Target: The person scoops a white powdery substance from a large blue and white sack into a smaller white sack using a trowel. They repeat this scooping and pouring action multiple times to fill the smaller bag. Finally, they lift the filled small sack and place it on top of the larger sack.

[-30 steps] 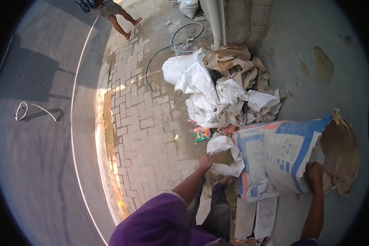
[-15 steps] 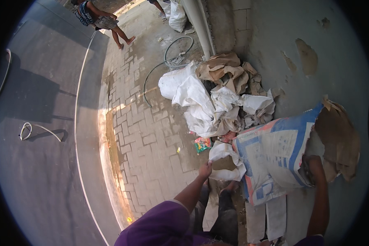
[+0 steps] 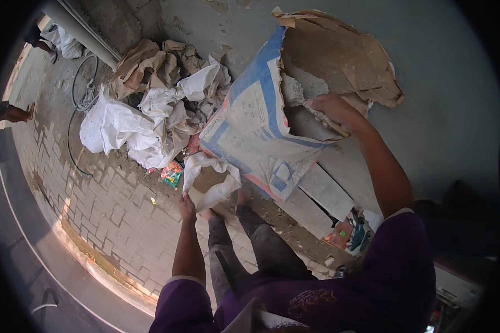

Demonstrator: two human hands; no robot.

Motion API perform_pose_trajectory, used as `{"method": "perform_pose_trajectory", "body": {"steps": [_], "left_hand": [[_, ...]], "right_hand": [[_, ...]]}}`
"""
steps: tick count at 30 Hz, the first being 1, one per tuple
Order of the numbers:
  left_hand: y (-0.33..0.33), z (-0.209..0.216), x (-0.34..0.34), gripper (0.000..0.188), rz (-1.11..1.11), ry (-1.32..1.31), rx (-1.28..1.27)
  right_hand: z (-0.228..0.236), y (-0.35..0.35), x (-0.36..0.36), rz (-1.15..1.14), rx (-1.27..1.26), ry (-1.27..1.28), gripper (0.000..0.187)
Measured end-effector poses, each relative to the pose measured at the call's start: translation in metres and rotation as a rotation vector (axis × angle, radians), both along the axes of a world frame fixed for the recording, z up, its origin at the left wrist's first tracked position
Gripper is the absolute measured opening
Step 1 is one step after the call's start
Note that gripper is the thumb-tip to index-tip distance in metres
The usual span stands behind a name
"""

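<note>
My right hand (image 3: 339, 111) is closed round the handle of a trowel (image 3: 320, 117) in the mouth of a large torn paper bag (image 3: 244, 125). Pale grey powder (image 3: 301, 87) lies in the bag around the trowel's far end, so its blade is largely covered. The blue, white and grey bag leans on its side against the wall, with its brown inner paper folded open. Lower down, my left hand (image 3: 187, 207) grips the rim of a small white sack (image 3: 219, 194). This sack stands open on the ground by my feet, with something brownish-grey inside.
Crumpled white sacks (image 3: 119, 125) and brown paper (image 3: 139, 64) are heaped beyond the bag. A colourful packet (image 3: 171, 173) lies beside them. A hose (image 3: 72, 139) coils on the paving at left. Flat grey boards (image 3: 316, 202) lie below the bag. Other people's legs (image 3: 14, 113) show far left.
My view has swung right, so the bag and sacks now sit further left. My right hand, earlier partly hidden inside the bag, now shows at its mouth with the trowel. My left hand keeps its grip.
</note>
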State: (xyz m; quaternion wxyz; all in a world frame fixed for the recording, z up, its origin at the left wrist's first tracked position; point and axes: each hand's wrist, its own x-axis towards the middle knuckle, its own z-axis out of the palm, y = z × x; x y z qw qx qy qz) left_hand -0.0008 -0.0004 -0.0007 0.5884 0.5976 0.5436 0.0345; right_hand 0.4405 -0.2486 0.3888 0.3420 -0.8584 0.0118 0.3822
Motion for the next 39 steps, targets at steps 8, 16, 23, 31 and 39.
{"method": "perform_pose_trajectory", "body": {"steps": [8, 16, 23, 31, 39], "left_hand": [[0.007, 0.002, -0.004, 0.058, -0.032, 0.061, 0.074], [0.017, -0.012, -0.008, 0.057, -0.097, 0.089, 0.018], [0.015, 0.009, 0.002, 0.065, -0.18, 0.093, 0.19], [0.018, -0.007, 0.005, 0.062, -0.191, 0.133, 0.054], [0.021, 0.002, 0.009, 0.06, -0.078, -0.001, -0.012]], "right_hand": [[0.044, -0.024, -0.013, -0.07, 0.035, -0.026, 0.03], [0.064, -0.06, -0.021, -0.156, 0.022, -0.071, 0.03], [0.076, -0.086, -0.038, -0.202, 0.016, -0.055, 0.032], [0.121, -0.078, -0.078, -0.082, -0.057, -0.102, 0.033], [0.095, -0.039, -0.149, 0.0, 0.129, -0.008, 0.028]]}}
